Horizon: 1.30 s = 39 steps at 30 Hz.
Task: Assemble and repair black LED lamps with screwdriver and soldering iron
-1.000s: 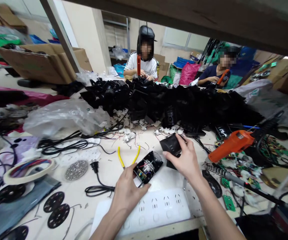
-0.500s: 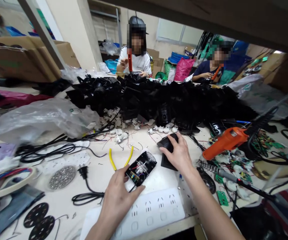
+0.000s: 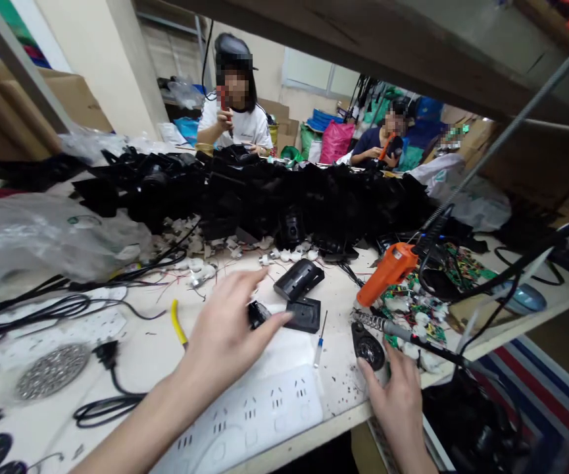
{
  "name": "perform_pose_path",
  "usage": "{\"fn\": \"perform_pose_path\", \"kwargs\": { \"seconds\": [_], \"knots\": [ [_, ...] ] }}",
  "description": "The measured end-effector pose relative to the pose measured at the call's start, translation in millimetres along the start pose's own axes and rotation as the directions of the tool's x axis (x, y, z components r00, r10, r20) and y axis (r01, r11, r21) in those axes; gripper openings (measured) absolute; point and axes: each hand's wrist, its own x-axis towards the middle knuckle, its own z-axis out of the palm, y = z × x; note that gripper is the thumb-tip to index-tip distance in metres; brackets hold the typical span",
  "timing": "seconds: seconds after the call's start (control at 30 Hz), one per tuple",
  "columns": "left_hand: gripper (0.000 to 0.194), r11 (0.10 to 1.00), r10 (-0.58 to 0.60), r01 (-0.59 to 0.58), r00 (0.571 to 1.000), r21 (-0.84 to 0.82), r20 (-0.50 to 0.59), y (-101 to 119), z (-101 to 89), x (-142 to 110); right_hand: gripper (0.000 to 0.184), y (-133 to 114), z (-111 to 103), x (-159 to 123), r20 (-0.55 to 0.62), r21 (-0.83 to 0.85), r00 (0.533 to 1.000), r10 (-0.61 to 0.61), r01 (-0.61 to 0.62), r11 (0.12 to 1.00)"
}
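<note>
My left hand is open, thumb and forefinger spread apart, above a small open black housing that it mostly covers. Just past the thumb lies a flat black cover, with a curved black shell behind it. At the right, my right hand reaches over the table edge with its fingers apart. Its thumb and fingertips are at the near rim of a round black part like a small speaker, which rests on the table. A blue-handled screwdriver lies between the two hands.
An orange power screwdriver and a soldering iron lie close to my right hand, beside green circuit boards. Yellow-handled pliers are left of my left hand. A heap of black housings spans the back; two co-workers sit beyond.
My right hand has let go of the black cover and moved right and nearer to the round black part. My left hand has shifted over the open housing. The view has turned right.
</note>
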Motion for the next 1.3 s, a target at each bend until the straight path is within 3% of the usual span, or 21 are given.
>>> {"fn": "perform_pose_path", "kwargs": {
  "seconds": [0.1, 0.2, 0.27, 0.4, 0.6, 0.7, 0.8, 0.93, 1.13, 1.23, 1.3],
  "knots": [
    [0.062, 0.964, 0.217, -0.189, 0.966, -0.184, 0.141, 49.6, 29.1, 56.6, 0.079, 7.4, 11.2, 0.3, 0.029, -0.088, 0.998, -0.051, 0.054, 0.995],
    [0.087, 0.922, 0.328, -0.224, 0.885, -0.315, 0.331, 80.6, 68.1, 95.7, 0.084, 5.7, 14.8, 1.1, 0.035, -0.154, 0.997, -0.064, 0.069, 0.986],
    [0.092, 0.911, 0.341, -0.184, 0.841, -0.369, 0.421, 88.2, 89.1, 109.1, 0.085, 4.8, 14.5, 1.8, 0.042, -0.184, 0.999, -0.034, 0.041, 0.982],
    [0.06, 0.891, 0.332, -0.088, 0.796, -0.446, 0.506, 85.2, 108.3, 116.1, 0.083, 6.5, 15.9, 4.4, 0.05, -0.175, 0.998, -0.027, 0.036, 0.984],
    [0.051, 0.837, 0.331, -0.012, 0.809, -0.548, 0.487, 71.5, 106.2, 122.1, 0.082, 13.7, 22.4, 8.5, 0.054, -0.138, 0.996, -0.067, 0.074, 0.988],
    [0.047, 0.803, 0.292, 0.012, 0.863, -0.596, 0.412, 68.8, 98.2, 134.2, 0.083, 15.8, 22.6, 9.1, 0.049, -0.1, 0.993, -0.106, 0.111, 0.989],
    [0.042, 0.82, 0.277, -0.048, 0.905, -0.571, 0.322, 65.6, 88.8, 147.0, 0.082, 15.5, 21.2, 9.3, 0.046, -0.109, 0.99, -0.131, 0.135, 0.985],
    [0.043, 0.891, 0.253, -0.081, 0.906, -0.447, 0.34, 56.0, 86.1, 150.9, 0.081, 15.5, 20.9, 9.0, 0.041, -0.114, 0.986, -0.163, 0.166, 0.979],
    [0.053, 0.9, 0.22, -0.039, 0.9, -0.434, 0.376, 45.1, 93.4, 145.7, 0.082, 17.0, 21.2, 4.4, 0.007, -0.094, 0.986, -0.169, 0.169, 0.981],
    [0.067, 0.901, 0.197, -0.037, 0.923, -0.433, 0.331, 41.5, 75.5, 139.7, 0.072, 4.0, 6.8, -1.2, 0.0, -0.022, 0.99, -0.139, 0.139, 0.99],
    [0.06, 0.895, 0.162, -0.023, 0.947, -0.446, 0.277, 39.8, 48.9, 125.8, 0.049, -12.9, -10.8, -4.2, -0.018, 0.113, 0.993, -0.118, 0.119, 0.986]
  ]
}}
